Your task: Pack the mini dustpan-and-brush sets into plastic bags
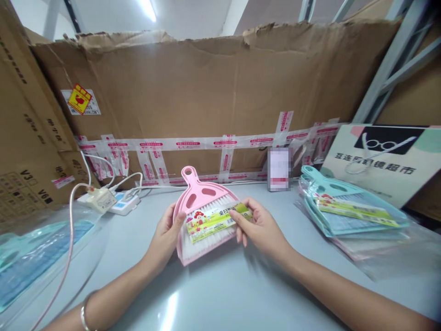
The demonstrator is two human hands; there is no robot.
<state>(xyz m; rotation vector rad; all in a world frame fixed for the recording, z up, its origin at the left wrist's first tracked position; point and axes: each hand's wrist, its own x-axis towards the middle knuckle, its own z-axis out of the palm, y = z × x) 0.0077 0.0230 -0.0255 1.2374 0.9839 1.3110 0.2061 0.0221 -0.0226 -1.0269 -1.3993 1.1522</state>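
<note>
A pink dustpan (201, 186) with a white-bristled brush (196, 248) nested in it is held up above the table, its handle pointing away from me. Across its front lies a green and yellow printed label card (213, 221) with a red mushroom picture. My left hand (168, 227) grips the pan's left edge, thumb on the front. At the other side my right hand (257, 223) pinches the label card's right end against the pan's edge, thumb on top; some of its fingers are hidden behind.
Turquoise dustpan sets (354, 207) are stacked at right, before a printed paper bag (386, 161). Another turquoise set (37, 248) in clear wrap lies left. A power strip (124, 202) with cables and a phone-like upright object (279, 169) stand by the large carton (213, 92).
</note>
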